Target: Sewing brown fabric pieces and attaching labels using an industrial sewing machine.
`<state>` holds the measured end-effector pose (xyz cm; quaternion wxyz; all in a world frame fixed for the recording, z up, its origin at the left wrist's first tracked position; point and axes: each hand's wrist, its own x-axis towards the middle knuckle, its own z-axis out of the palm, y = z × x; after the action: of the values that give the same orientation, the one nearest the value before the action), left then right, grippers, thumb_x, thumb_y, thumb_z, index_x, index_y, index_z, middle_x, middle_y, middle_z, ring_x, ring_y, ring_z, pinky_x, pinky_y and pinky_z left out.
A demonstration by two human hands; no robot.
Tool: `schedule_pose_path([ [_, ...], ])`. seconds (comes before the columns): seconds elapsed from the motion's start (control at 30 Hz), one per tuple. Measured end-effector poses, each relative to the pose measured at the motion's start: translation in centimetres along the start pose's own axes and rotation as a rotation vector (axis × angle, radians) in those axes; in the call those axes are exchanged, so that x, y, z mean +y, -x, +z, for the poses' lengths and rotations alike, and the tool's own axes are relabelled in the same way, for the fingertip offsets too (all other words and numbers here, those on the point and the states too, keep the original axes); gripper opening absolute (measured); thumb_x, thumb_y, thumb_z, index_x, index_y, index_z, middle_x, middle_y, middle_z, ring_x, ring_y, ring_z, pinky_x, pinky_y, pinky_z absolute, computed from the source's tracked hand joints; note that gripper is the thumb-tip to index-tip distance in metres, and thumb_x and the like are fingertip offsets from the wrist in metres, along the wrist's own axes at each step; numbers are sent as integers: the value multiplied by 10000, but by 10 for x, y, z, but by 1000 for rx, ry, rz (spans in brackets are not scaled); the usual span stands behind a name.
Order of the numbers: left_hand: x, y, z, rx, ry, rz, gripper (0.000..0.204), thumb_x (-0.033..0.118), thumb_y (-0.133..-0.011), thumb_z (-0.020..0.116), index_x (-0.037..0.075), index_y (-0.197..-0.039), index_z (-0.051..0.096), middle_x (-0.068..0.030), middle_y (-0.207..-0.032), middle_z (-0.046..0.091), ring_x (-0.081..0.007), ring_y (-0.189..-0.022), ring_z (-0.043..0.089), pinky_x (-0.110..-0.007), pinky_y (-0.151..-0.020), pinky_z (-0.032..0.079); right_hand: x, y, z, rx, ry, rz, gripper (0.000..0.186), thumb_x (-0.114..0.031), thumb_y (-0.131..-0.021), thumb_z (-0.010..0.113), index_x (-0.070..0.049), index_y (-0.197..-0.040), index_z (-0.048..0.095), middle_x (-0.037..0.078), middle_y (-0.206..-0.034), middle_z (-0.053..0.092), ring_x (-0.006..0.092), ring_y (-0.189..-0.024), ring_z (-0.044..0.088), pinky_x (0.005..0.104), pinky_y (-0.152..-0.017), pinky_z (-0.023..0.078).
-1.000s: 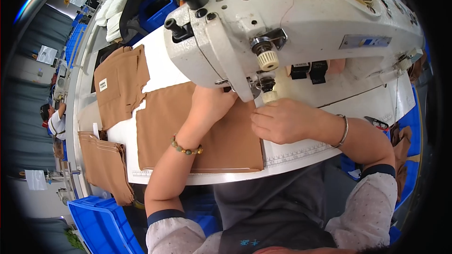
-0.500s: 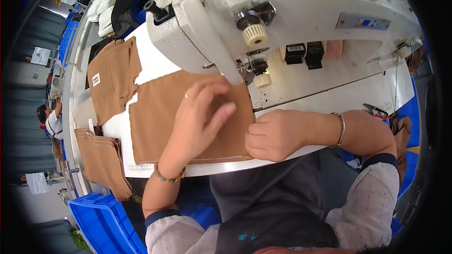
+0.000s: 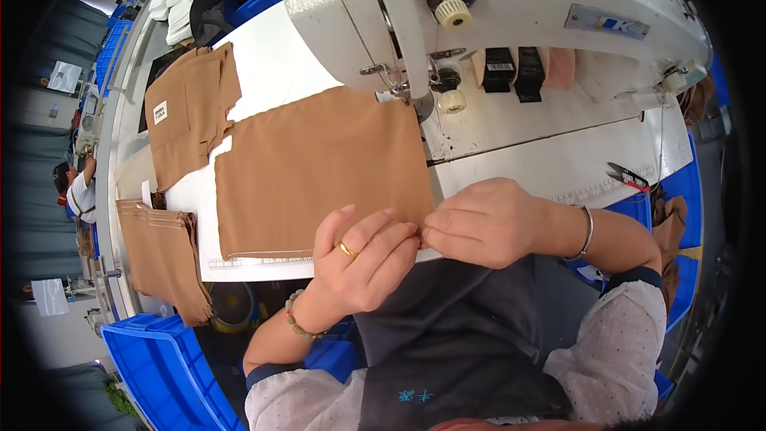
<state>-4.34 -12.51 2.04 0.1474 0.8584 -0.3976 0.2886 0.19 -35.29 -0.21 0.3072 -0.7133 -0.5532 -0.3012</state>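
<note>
I saw a small white rectangular label (image 3: 160,112) on the folded tan fabric stack at far left, a blue-grey rectangular nameplate (image 3: 606,22) on the white sewing machine's arm, and two black hanging tags (image 3: 515,72) beneath it.

Tan cloth panel (image 3: 319,172) looks matt and finely woven; sewing machine (image 3: 511,16) above it is glossy painted metal.
</note>
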Motion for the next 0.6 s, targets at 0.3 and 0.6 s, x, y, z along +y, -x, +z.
schedule_pose_path([
  [0.3, -3, 3, 4, -76, 196, -66, 174, 101, -726, 817, 136, -841, 691, 13, -925, 721, -180, -937, 701, -475, -1049, 426, -6, 7, -4, -113, 35, 13, 197, -162, -721, 698, -50, -876, 653, 17, -818, 610, 128, -676, 596, 255, -509, 436],
  [0.6, -3, 2, 4, -164, 124, 48, 98, 114, -779, 738, 106, -874, 713, -8, -964, 705, -157, -954, 688, -490, -1041, 474, -19, 9, -12, -317, 235, -130, 178, -120, -750, 692, -9, -888, 708, 110, -929, 712, 115, -635, 594, 235, -509, 420],
])
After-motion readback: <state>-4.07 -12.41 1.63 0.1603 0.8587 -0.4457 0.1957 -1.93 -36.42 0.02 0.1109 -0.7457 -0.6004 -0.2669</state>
